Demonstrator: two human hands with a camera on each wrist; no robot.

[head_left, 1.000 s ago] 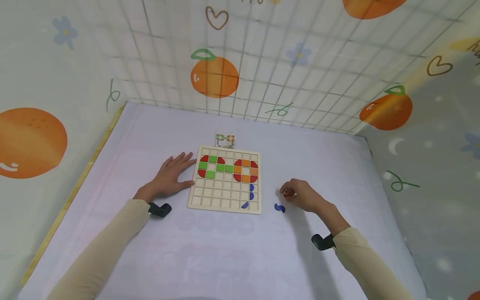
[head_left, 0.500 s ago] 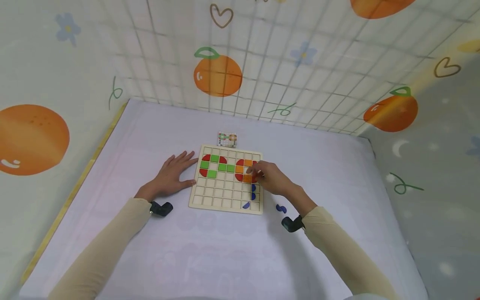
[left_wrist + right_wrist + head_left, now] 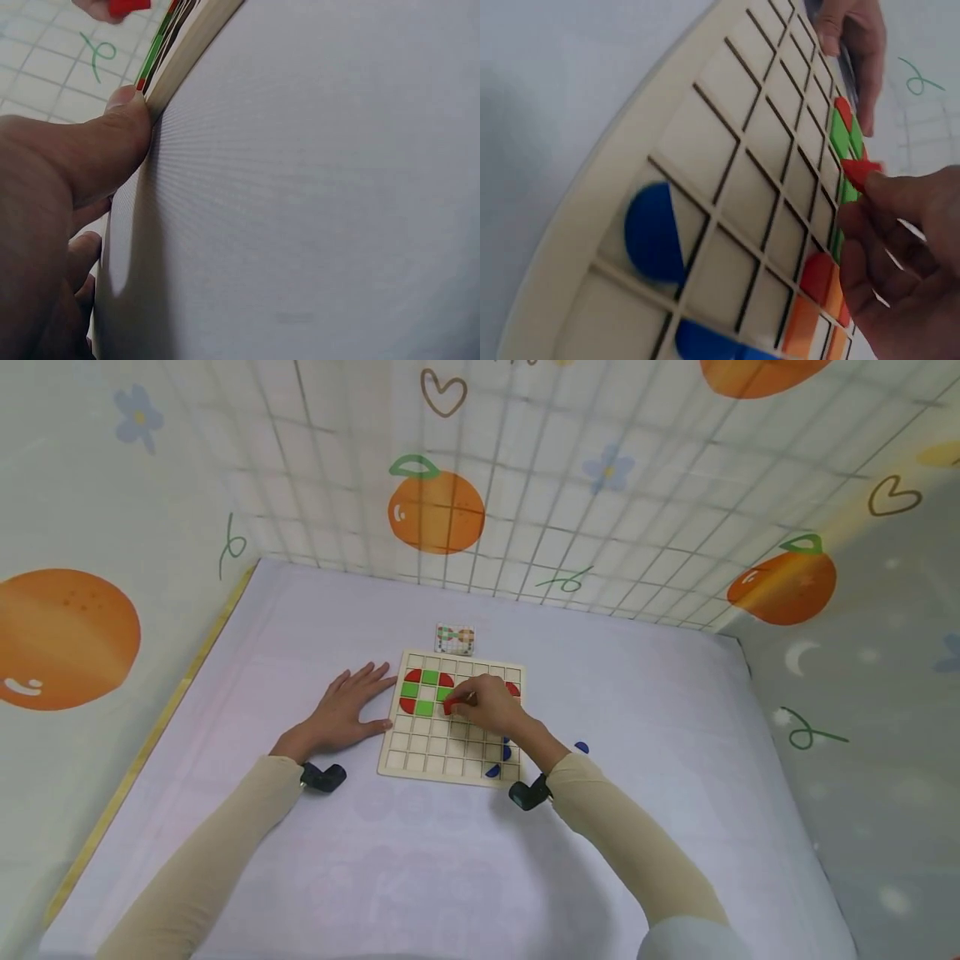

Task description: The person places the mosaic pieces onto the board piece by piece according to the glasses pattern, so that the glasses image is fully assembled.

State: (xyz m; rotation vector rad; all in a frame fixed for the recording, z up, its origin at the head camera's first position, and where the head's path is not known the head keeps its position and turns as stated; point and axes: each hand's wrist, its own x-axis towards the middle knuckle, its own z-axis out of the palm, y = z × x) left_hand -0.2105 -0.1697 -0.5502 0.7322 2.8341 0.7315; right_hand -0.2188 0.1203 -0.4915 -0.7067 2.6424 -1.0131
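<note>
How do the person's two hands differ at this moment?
The left hand lies flat on the table beside the wooden board, its thumb against the board's edge; the right hand is over the board. The left hand holds nothing; the right hand pinches a red piece in curled fingers. Both arms wear beige sleeves.

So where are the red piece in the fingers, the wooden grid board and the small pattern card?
red piece [image 3: 855, 174], right wrist view, its exposed tip.
wooden grid board [image 3: 420, 762], head view, bare near-left squares.
small pattern card [image 3: 454, 637], head view, its middle.
</note>
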